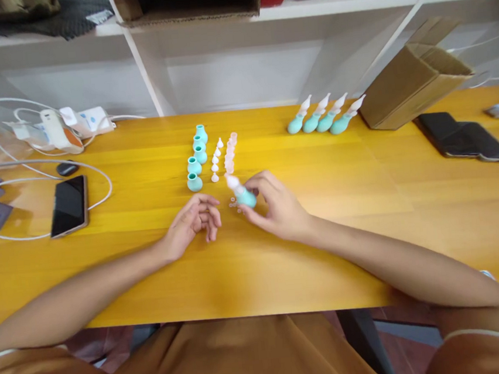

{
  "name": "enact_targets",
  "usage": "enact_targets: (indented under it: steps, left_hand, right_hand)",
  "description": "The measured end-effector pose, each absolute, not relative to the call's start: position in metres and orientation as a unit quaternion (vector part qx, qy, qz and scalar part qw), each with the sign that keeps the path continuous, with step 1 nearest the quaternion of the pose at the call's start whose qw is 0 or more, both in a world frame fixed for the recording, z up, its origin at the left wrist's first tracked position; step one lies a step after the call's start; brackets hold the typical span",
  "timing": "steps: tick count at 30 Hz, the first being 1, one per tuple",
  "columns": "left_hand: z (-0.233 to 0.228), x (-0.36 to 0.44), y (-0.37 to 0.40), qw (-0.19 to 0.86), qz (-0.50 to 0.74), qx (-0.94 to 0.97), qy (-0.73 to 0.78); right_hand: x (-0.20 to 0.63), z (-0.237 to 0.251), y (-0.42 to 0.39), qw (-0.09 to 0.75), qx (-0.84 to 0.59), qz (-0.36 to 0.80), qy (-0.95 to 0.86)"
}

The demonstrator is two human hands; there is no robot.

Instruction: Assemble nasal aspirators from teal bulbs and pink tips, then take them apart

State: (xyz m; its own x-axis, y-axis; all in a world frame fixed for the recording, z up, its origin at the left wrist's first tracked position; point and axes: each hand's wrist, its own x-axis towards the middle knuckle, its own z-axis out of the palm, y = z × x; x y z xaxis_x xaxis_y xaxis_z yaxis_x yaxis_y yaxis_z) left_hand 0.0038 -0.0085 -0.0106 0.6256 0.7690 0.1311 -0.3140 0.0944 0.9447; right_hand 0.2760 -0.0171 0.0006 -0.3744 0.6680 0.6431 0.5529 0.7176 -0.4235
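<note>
Right hand pinches 1 teal rubber bulb with pale nozzle; left hand, fingers loosely curled and empty, rests on the yellow wooden table.

— What's in the right hand?
— A teal bulb with a pale tip, pinched in the fingers just above the table. The left hand rests beside it, fingers curled, holding nothing.
— And past the hands?
— A column of teal bulbs, then white tips, then clear caps, side by side. Far right of those, four assembled bulbs lie in a row near a cardboard box.
— On the left?
— A phone inside a loop of white cable.
</note>
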Motion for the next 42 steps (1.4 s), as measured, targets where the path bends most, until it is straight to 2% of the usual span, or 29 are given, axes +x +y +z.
enact_targets:
  steps: [5,11,16,21,36,39,42]
  left_hand:
    - [-0.013,0.005,-0.009,0.716,0.350,0.565,0.212]
    - [-0.013,0.006,-0.011,0.713,0.333,0.575,0.226]
    - [-0.010,0.006,-0.012,0.707,0.325,0.581,0.237]
    - [-0.008,0.005,-0.014,0.686,0.361,0.584,0.243]
    - [-0.007,0.004,-0.012,0.694,0.357,0.574,0.248]
    - [-0.007,0.004,-0.012,0.696,0.354,0.574,0.248]
    - [-0.006,0.004,-0.012,0.696,0.354,0.574,0.248]
  right_hand:
    - [0.315,0.008,0.047,0.468,-0.483,0.105,-0.733]
    - [0.356,0.001,0.133,0.435,-0.554,0.034,-0.709]
    - [0.366,-0.007,0.168,0.387,-0.610,-0.007,-0.692]
    - [0.378,-0.015,0.177,0.328,-0.658,-0.023,-0.677]
    - [0.384,-0.025,0.177,0.277,-0.713,-0.030,-0.643]
    - [0.382,-0.022,0.176,0.282,-0.707,-0.023,-0.648]
    - [0.384,-0.021,0.177,0.329,-0.683,-0.015,-0.652]
